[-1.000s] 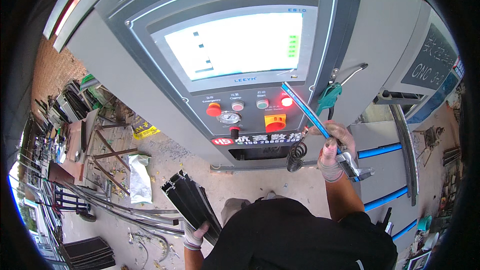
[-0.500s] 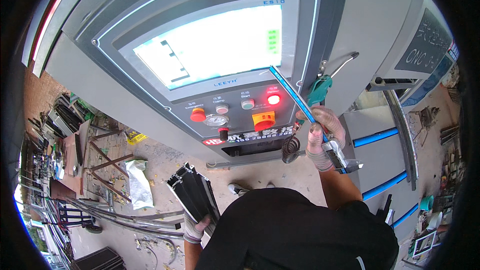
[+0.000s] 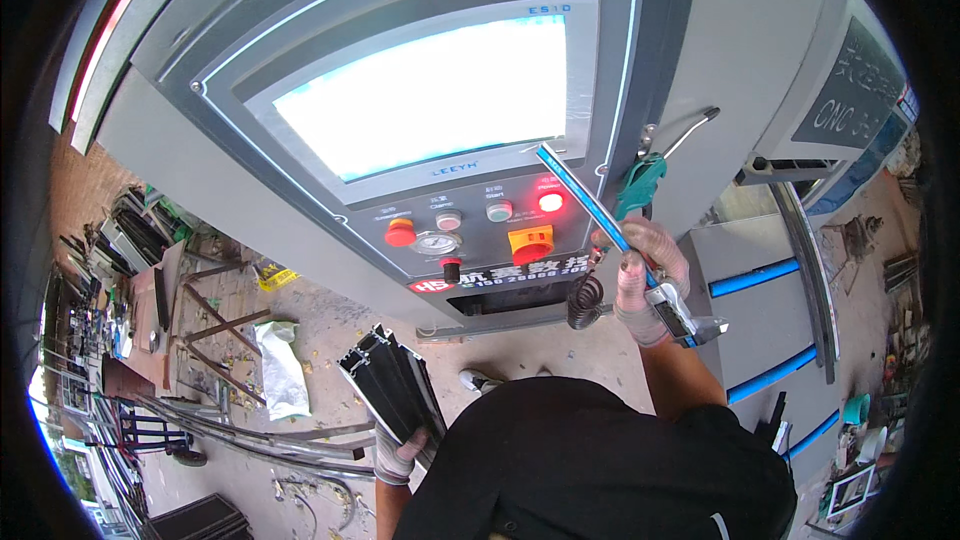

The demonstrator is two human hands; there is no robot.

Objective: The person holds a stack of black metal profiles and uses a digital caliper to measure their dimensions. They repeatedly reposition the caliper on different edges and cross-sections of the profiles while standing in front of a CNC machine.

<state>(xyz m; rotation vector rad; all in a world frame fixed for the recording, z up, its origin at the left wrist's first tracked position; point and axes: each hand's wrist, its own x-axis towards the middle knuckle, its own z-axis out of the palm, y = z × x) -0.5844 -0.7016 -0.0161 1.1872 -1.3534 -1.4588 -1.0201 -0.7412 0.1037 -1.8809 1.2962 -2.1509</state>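
My right hand (image 3: 650,275), in a pale knit glove, is closed around a digital caliper (image 3: 675,312) with a blue scale. The caliper's long beam slants up to the left, its tip at the lower right edge of the lit screen (image 3: 430,95) on a grey machine panel. At the lower left my left hand (image 3: 397,455), gloved too, is closed on a black aluminium profile (image 3: 392,385). The profile's hollow cut end points up and away from me. Below the screen sit an orange emergency button (image 3: 400,232), a glowing red lamp (image 3: 550,202) and an orange rotary switch (image 3: 531,244).
A teal air blow gun (image 3: 640,183) hangs beside the panel above a coiled black hose (image 3: 584,302). To the right is a grey machine bed with blue strips (image 3: 755,277). Long metal bars (image 3: 240,440), a white sack (image 3: 283,370) and a wooden trestle (image 3: 225,325) are at left.
The dark outline and green marks on the screen have gone, leaving it plain white. The caliper's tip has dropped slightly from the screen. Both hands keep their grips.
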